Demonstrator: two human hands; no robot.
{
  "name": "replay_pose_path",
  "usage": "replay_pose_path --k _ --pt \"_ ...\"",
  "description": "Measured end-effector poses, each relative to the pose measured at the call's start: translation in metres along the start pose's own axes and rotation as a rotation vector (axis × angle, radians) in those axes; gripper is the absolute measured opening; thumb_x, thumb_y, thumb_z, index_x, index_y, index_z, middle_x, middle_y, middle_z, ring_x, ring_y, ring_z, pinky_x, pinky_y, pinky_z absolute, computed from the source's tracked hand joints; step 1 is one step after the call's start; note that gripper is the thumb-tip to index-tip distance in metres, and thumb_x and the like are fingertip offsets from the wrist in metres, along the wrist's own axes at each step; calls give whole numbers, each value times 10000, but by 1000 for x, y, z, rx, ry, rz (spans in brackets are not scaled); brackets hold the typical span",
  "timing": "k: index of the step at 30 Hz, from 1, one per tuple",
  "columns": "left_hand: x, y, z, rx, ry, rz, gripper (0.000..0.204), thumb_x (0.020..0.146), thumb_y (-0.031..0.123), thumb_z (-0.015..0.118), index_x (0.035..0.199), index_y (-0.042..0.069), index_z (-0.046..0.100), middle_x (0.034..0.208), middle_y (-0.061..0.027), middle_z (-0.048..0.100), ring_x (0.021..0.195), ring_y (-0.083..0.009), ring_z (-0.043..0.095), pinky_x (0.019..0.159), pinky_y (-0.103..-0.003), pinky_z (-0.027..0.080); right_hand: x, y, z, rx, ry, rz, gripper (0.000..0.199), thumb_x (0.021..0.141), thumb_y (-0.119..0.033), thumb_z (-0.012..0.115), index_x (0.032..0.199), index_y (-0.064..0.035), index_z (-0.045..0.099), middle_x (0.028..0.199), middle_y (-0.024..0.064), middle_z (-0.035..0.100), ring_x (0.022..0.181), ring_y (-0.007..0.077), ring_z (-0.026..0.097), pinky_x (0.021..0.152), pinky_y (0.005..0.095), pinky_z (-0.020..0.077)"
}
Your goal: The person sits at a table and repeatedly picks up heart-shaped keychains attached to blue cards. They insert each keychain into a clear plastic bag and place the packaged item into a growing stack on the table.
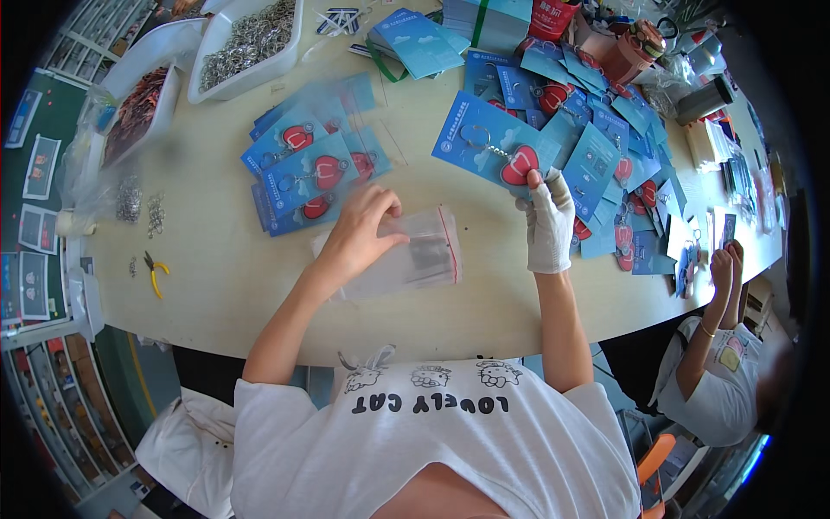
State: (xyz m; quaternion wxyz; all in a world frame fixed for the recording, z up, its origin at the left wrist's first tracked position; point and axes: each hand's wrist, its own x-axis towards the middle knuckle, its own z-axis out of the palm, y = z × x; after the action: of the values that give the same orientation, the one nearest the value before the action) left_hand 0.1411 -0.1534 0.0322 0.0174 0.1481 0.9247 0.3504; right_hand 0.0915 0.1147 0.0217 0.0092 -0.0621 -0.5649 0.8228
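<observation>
In my right hand (551,216), in a white glove with bare fingertips, is a blue card (462,143) with a red keychain (520,165) on it. Thumb and fingers pinch its lower right corner. My left hand (363,227) hovers at the stack of clear plastic bags (424,259), its thumb apart from its curled fingers and nothing visible between them. Beyond it lies a group of bagged blue cards (303,177), also with red keychains. A large loose pile of similar cards (596,164) spreads out beyond and right of my right hand.
White bins of metal rings (246,48) and reddish pieces (138,117) stand at the far left. Yellow-handled pliers (156,275) lie near the left edge. Stacked cards (415,41) sit at the back. At the right, another person's hands (726,268) work at the same table (216,298).
</observation>
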Motion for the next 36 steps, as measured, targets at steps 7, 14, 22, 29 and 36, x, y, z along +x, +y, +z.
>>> replay_pose_path --k 7,14,22,29,36 --pt "-5 -11 7 -55 180 144 286 681 63 801 831 30 559 864 -66 567 832 -214 560 725 -325 466 2 6 -6 -75 12 68 129 891 -167 671 967 -77 619 861 -21 642 740 43 595 652 191 442" --pt "-7 -20 -4 -453 35 -74 123 728 36 786 805 16 693 769 -31 645 764 -116 585 694 -279 484 0 1 -5 -179 -112 91 142 906 -183 649 999 -81 615 914 -37 635 804 24 566 692 187 459" --pt "-9 -27 -10 -903 -23 -383 116 798 83 758 838 -6 694 791 -55 698 739 -98 657 662 -207 499 1 4 -5 -195 -197 119 147 927 -174 607 1029 -69 612 941 -45 614 805 26 550 700 182 443" --pt "-8 -25 -13 -977 -86 -416 79 801 56 740 836 3 695 771 -72 698 692 -103 654 638 -221 514 6 2 -10 -312 -257 16 236 917 -125 580 1130 -26 597 940 -23 626 739 43 554 661 191 430" --pt "-8 -21 -12 -1016 -56 -440 59 807 41 722 840 9 686 743 -68 694 650 -108 646 605 -219 502 6 -4 -20 -415 -367 77 266 906 -116 596 1146 -5 575 905 -27 599 772 44 552 669 205 455"
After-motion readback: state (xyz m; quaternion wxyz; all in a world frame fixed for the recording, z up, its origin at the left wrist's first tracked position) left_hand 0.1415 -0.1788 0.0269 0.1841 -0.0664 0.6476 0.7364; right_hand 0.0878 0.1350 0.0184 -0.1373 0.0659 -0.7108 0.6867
